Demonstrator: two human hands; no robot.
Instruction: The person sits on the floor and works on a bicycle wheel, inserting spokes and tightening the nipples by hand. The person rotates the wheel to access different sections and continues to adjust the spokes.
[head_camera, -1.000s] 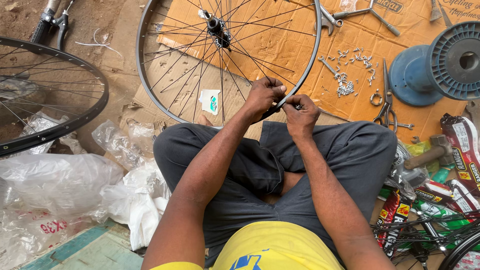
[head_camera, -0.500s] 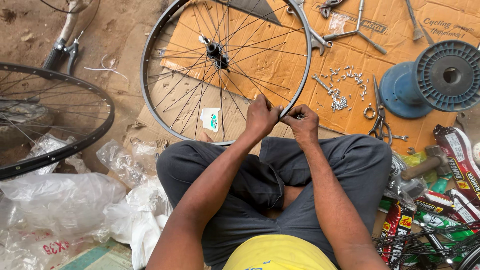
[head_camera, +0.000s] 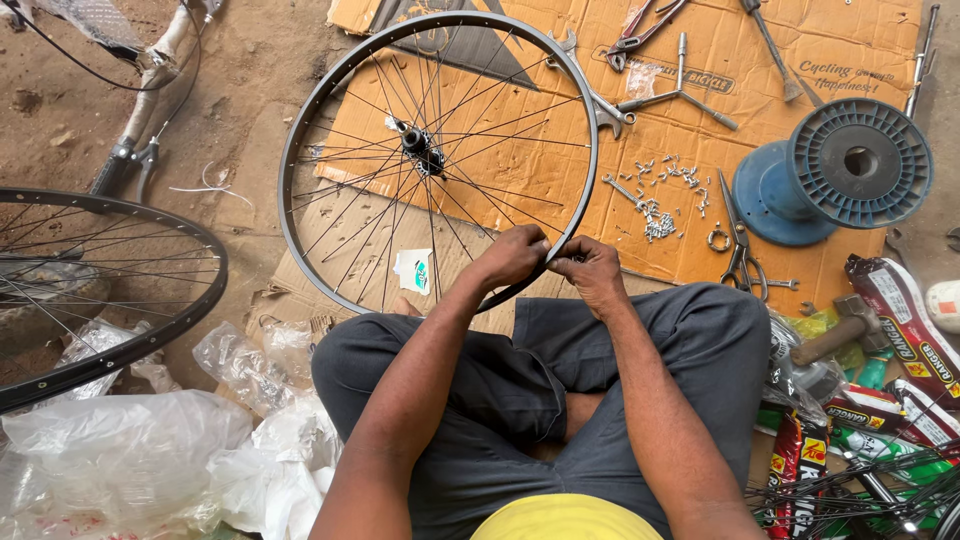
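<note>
The left hand (head_camera: 512, 256) curls its fingers closed around the near rim of the spoked bicycle wheel (head_camera: 437, 150). The right hand (head_camera: 590, 270), just beside it, pinches its fingers together at the same stretch of rim; what they pinch is too small to tell. The wheel lies on flattened cardboard (head_camera: 830, 50) above the person's crossed legs. On the cardboard lie scattered spoke nipples (head_camera: 665, 195), scissors (head_camera: 738, 240), a three-way wrench (head_camera: 680, 92) and a blue spool (head_camera: 835, 170). A second wheel (head_camera: 95, 290) rests on the dirt at left.
</note>
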